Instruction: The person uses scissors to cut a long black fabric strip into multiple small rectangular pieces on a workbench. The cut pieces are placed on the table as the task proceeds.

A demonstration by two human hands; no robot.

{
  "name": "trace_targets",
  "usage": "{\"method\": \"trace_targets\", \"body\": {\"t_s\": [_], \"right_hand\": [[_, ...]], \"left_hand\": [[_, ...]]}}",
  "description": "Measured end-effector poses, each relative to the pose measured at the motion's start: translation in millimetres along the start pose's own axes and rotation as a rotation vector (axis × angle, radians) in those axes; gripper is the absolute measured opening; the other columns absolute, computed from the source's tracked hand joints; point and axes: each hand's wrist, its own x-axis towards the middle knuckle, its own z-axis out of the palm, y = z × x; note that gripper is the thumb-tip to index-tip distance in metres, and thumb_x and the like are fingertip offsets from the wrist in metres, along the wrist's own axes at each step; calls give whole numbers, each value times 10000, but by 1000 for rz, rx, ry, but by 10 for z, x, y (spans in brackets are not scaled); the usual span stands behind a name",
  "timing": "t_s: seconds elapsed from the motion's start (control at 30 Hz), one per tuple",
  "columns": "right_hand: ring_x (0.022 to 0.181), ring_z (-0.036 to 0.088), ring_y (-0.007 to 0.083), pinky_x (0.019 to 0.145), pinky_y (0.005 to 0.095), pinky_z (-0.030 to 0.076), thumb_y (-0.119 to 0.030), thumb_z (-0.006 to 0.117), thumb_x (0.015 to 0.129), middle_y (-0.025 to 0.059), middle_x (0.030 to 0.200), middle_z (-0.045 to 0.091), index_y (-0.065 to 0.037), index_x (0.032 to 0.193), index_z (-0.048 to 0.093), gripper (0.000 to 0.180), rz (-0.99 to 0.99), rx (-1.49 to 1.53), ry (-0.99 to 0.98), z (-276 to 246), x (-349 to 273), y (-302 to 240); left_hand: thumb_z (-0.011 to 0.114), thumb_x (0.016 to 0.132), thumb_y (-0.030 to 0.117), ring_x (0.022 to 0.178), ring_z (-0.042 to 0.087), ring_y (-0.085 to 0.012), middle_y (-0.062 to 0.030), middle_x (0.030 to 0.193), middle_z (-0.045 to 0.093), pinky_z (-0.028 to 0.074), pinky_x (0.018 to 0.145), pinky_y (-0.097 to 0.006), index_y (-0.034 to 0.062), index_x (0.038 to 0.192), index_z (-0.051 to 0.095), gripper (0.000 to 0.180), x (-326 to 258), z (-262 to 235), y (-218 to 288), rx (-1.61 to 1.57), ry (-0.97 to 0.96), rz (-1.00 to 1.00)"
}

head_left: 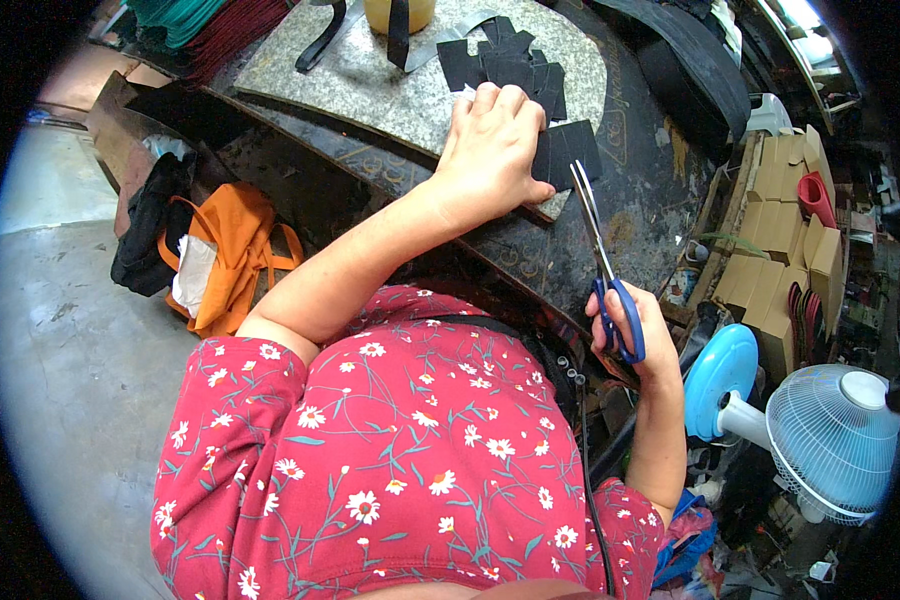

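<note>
My right hand (635, 325) grips a pair of scissors (602, 255) by its blue handles. The narrow blades point up and away, only slightly apart, with their tips beside a black flat piece (575, 152). My left hand (495, 150) is curled over the near edge of a grey speckled board (370, 90), its thumb toward the scissors. That black piece sticks out between its thumb and fingers; the fingertips are hidden. Just beyond the knuckles lies a loose heap of small black cut pieces (505, 60). A grey strip (450, 42) runs beside the heap.
The board rests on a dark, worn table (650, 190). A yellowish round container (400, 14) and black straps stand at its far side. An orange bag (235, 255) hangs at the left. Cardboard boxes (770, 250) and a blue-and-white fan (835, 440) are at the right.
</note>
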Motion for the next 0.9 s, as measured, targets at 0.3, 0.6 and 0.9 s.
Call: {"method": "trace_targets", "body": {"t_s": [0.3,0.6,0.9], "right_hand": [[532,522,96,505,219,400,-347,548,906,43,612,588,-22,892,573,326,-97,35,-161,-94,-69,32],[549,485,61,514,197,371,-385,473,945,24,651,601,-42,936,575,358,-102,19,-167,88,267,-140],[661,542,83,603,197,376,-568,365,923,13,724,602,-38,1019,545,568,-126,-76,-213,164,439,-340]], "left_hand": [[699,775,52,655,573,-89,-57,865,624,465,533,-206,47,1108,442,421,53,-78,-214,-1024,-157,-467],[602,861,52,614,668,-221,-152,812,614,540,443,-261,21,1174,282,449,-3,-136,-184,-1557,-213,-612],[579,846,15,549,638,-174,-115,740,609,499,416,-239,20,1162,321,408,-4,-178,-178,-1524,-126,-613]]}}
